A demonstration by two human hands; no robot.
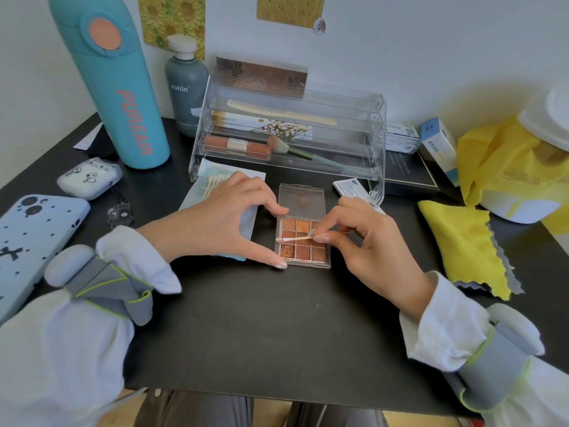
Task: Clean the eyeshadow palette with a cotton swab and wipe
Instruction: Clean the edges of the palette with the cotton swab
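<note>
An open eyeshadow palette (303,252) with orange and brown pans lies on the black table (261,328), its clear lid (301,200) folded back. My left hand (221,223) braces the palette's left edge between thumb and forefinger. My right hand (366,241) pinches a cotton swab (294,239) that lies across the pans, its white tip at the palette's left rim. A clear bag of cotton swabs (212,181) sits behind my left hand. A small wipe packet (349,188) lies right of the lid.
A tiered acrylic organiser (380,140) with makeup stands behind the palette. A teal bottle (114,84), grey bottle (186,84), earbud case (89,178) and phone (34,241) are left. A yellow cloth (462,245), small box (438,146) and white container with a yellow bag (523,167) are right.
</note>
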